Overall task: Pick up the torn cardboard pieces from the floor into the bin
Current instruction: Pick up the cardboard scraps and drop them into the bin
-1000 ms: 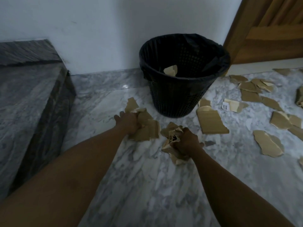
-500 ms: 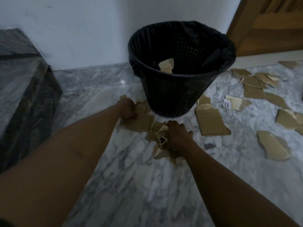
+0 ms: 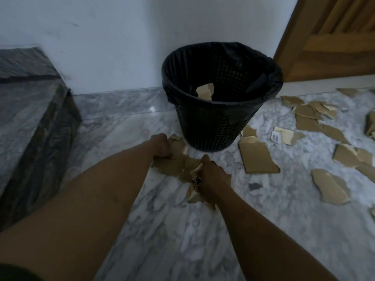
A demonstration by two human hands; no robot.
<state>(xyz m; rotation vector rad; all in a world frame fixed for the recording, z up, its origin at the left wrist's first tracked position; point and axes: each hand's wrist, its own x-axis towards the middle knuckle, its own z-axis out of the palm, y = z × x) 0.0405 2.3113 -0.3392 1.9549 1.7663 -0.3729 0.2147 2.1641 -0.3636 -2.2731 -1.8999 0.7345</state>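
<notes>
The torn cardboard pieces sit bunched on the marble floor at the bin's seven o'clock, both fists closed on them. The left hand curls round a flat wad, and the right hand clenches a crumpled printed scrap. One piece rests inside the bin. Loose scraps litter the floor from three to five o'clock.

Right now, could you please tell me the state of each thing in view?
left hand: grips torn cardboard on the floor
right hand: grips a crumpled cardboard bundle
bin: upright, lined, one cardboard piece inside
loose cardboard pieces: scattered on the floor
</notes>
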